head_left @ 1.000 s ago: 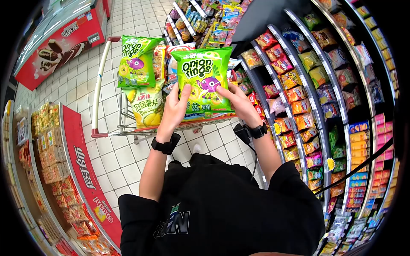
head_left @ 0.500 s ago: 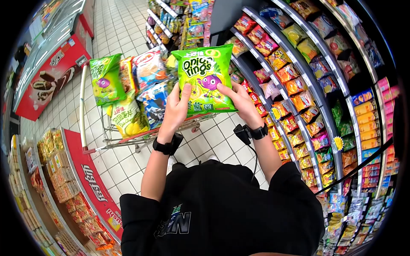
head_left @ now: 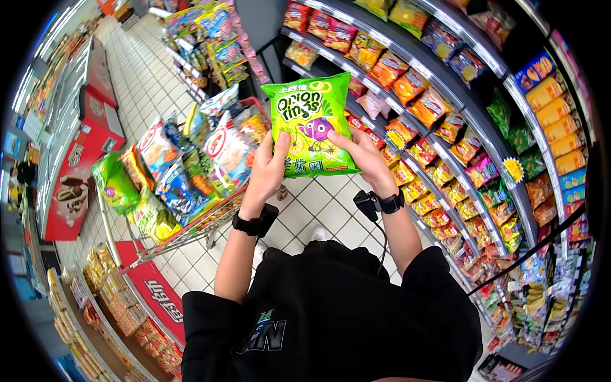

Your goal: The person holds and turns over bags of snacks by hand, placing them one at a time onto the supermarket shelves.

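Observation:
Both my hands hold a green bag of onion rings (head_left: 312, 121) upright in front of me, its printed face toward me. My left hand (head_left: 268, 164) grips the lower left side, thumb on the front. On the lower right side is my right hand (head_left: 364, 156), its thumb also pressed on the front. The fingers behind the bag are hidden. To the left stands a shopping cart (head_left: 184, 234) heaped with snack bags, among them another green onion rings bag (head_left: 116, 184) and a blue bag (head_left: 181, 188).
Curved shelves of snack bags (head_left: 414, 89) rise on the right. A hanging snack rack (head_left: 219, 44) stands ahead. Red freezers (head_left: 67, 191) line the far left, and a low shelf of packaged snacks (head_left: 127, 305) is at lower left. The floor is tiled (head_left: 305, 204).
My view has turned to the right, so the cart and freezers sit further left and more of the cart's load shows. The bag stays in both hands, tilted slightly differently.

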`<state>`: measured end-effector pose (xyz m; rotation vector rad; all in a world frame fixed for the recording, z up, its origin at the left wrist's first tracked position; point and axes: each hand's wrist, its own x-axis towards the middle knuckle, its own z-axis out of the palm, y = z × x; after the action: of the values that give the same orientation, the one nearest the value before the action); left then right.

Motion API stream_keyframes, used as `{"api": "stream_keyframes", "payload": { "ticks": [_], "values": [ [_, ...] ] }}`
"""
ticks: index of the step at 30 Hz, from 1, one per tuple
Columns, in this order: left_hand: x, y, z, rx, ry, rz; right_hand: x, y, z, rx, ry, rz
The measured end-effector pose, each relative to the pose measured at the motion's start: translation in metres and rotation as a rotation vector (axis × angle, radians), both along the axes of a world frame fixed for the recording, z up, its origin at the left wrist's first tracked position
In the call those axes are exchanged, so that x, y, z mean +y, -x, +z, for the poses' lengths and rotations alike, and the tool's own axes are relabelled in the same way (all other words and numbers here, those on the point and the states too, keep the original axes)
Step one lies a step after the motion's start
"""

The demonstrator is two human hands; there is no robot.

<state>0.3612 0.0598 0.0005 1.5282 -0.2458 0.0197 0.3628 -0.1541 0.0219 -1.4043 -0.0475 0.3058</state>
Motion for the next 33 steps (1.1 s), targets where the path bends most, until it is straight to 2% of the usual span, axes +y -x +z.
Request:
{"api": "stream_keyframes", "payload": {
  "ticks": [4, 7, 15, 24, 28, 33],
  "values": [
    [-0.054, -0.011, 0.001, 0.033, 0.022, -0.056, -0.052, 0.002, -0.003, 0.046, -0.009, -0.074],
    [-0.073, -0.024, -0.008, 0.066, -0.004, -0.092, -0.074, 0.001, 0.001, 0.051, -0.031, -0.100],
    [-0.106, -0.063, 0.009, 0.051, 0.003, -0.178, -0.102, -0.023, 0.014, 0.006, -0.074, -0.192],
    [-0.134, -0.163, 0.030, -0.038, 0.207, -0.249, -0.122, -0.103, 0.060, -0.077, 0.074, -0.249],
    [-0.127, -0.216, 0.038, -0.092, 0.257, -0.232, -0.111, -0.157, 0.092, -0.119, 0.129, -0.202],
    [-0.117, -0.269, 0.039, -0.138, 0.313, -0.220, -0.105, -0.215, 0.099, -0.197, 0.178, -0.150]
  ]
}}
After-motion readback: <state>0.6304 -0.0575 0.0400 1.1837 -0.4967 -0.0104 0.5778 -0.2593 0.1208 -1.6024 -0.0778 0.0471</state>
